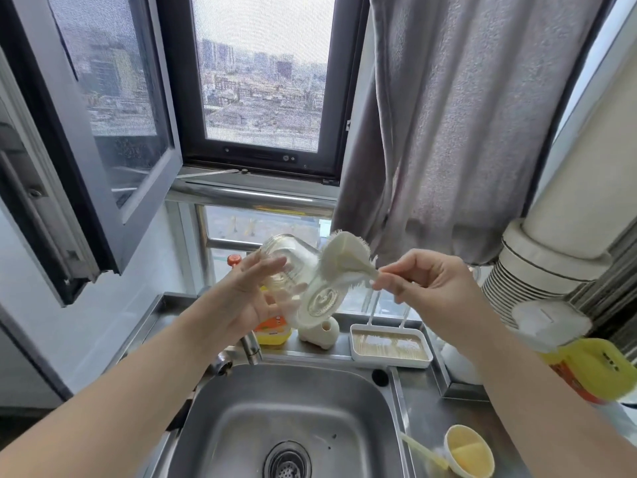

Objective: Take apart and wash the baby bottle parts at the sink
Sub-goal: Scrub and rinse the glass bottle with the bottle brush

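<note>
I hold a clear baby bottle body [293, 270] up over the sink [293, 419]. It lies tilted, with its base toward me. My left hand [255, 298] wraps around it from the left. My right hand [427, 288] pinches the stem of a white bottle brush [344, 260], whose fan-shaped head rests against the upper right side of the bottle. A yellow-rimmed bottle collar [470, 450] and a pale straw piece [424, 450] lie on the counter at the sink's front right.
The faucet [250, 346] stands behind the basin, under my left wrist. Behind it are a yellow detergent bottle [272, 331], a cream holder [319, 334] and a white drying tray [389, 346]. A yellow-capped container [586, 370] sits right. The window and grey curtain rise behind.
</note>
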`<action>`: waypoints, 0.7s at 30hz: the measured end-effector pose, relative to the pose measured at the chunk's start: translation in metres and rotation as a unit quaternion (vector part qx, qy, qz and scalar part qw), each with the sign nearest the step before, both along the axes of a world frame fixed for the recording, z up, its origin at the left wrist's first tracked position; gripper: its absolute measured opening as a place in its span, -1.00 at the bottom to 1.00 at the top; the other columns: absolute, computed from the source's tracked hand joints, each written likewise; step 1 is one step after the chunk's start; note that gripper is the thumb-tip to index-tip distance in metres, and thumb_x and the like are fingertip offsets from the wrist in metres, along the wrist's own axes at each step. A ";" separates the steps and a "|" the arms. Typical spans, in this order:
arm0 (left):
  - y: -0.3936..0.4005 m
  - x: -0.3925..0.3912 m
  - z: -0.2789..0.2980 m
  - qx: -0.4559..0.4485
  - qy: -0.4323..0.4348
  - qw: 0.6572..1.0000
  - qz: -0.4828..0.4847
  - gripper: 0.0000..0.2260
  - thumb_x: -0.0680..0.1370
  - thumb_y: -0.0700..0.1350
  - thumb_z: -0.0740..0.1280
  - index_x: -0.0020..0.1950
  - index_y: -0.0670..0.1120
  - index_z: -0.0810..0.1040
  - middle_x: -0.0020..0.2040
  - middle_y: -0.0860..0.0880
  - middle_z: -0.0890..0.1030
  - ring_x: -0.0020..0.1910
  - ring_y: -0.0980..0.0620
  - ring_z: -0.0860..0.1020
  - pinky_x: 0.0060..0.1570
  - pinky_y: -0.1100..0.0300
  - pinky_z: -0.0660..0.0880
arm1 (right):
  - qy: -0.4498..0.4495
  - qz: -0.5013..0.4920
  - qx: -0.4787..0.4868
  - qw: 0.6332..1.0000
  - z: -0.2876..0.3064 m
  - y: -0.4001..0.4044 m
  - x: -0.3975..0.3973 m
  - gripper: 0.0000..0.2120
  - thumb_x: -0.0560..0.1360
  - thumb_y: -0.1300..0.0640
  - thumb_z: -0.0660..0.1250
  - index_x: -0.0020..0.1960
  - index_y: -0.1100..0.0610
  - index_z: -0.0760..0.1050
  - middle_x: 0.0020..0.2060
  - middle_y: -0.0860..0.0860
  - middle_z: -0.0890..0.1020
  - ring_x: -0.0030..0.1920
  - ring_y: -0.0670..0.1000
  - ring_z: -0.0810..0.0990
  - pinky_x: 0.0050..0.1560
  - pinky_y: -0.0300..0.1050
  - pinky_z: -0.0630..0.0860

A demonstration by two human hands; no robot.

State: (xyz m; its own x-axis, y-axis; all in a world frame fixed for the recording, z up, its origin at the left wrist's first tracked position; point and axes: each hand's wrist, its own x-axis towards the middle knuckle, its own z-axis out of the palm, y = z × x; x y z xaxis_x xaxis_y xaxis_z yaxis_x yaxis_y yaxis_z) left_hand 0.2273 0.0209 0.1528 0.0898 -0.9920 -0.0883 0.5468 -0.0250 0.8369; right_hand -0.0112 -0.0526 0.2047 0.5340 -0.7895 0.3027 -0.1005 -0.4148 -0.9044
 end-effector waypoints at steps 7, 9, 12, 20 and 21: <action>-0.001 0.006 0.001 0.002 -0.012 1.000 -0.020 -0.14 0.15 0.03 0.65 0.36 -0.12 0.37 0.34 -0.22 0.48 0.25 -0.27 0.51 0.13 -0.25 0.50 | 0.118 0.057 -0.055 0.990 -0.020 0.013 0.000 -0.88 0.33 0.31 0.52 -0.28 0.16 0.61 -0.35 -0.01 0.65 -0.35 -0.22 0.56 -0.26 -0.41 0.46; 0.000 0.009 0.001 0.002 -0.007 1.000 -0.023 -0.13 0.19 0.04 0.63 0.40 -0.14 0.35 0.35 -0.22 0.48 0.27 -0.27 0.49 0.14 -0.24 0.49 | 0.068 0.009 -0.037 0.997 -0.016 0.004 -0.007 -0.90 0.33 0.30 0.51 -0.28 0.15 0.62 -0.35 0.02 0.65 -0.36 -0.19 0.55 -0.29 -0.36 0.46; -0.001 0.006 0.001 -0.005 0.003 0.999 -0.039 -0.13 0.22 0.06 0.61 0.44 -0.11 0.33 0.34 -0.23 0.47 0.30 -0.26 0.47 0.24 -0.26 0.41 | -0.001 -0.009 -0.044 0.999 -0.005 -0.001 0.001 -0.93 0.33 0.30 0.50 -0.24 0.18 0.63 -0.34 0.07 0.66 -0.35 -0.15 0.56 -0.27 -0.34 0.49; 0.002 0.004 0.001 0.024 -0.002 0.999 -0.043 -0.22 0.08 0.02 0.67 0.23 -0.10 0.48 0.23 -0.21 0.57 0.14 -0.24 0.58 0.04 -0.20 0.54 | 0.075 0.017 -0.054 0.996 -0.008 -0.002 -0.004 -0.91 0.30 0.29 0.52 -0.28 0.18 0.62 -0.40 -0.10 0.64 -0.37 -0.24 0.56 -0.27 -0.44 0.43; 0.003 0.001 0.003 0.030 -0.002 0.998 -0.047 -0.18 0.07 0.03 0.67 0.26 -0.10 0.46 0.18 -0.20 0.60 0.10 -0.22 0.60 -0.03 -0.17 0.57 | 0.051 0.015 -0.048 0.997 -0.004 -0.004 -0.004 -0.92 0.31 0.29 0.51 -0.27 0.20 0.62 -0.40 -0.10 0.64 -0.38 -0.24 0.55 -0.28 -0.44 0.43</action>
State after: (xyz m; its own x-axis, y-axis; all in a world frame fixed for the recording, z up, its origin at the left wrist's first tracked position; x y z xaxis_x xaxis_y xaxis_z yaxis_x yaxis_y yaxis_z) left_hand 0.2281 0.0237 0.1554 -0.0021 -0.9891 -0.1473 0.5367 -0.1254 0.8344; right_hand -0.0150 -0.0566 0.2009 0.5891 -0.7423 0.3192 -0.1758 -0.5033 -0.8460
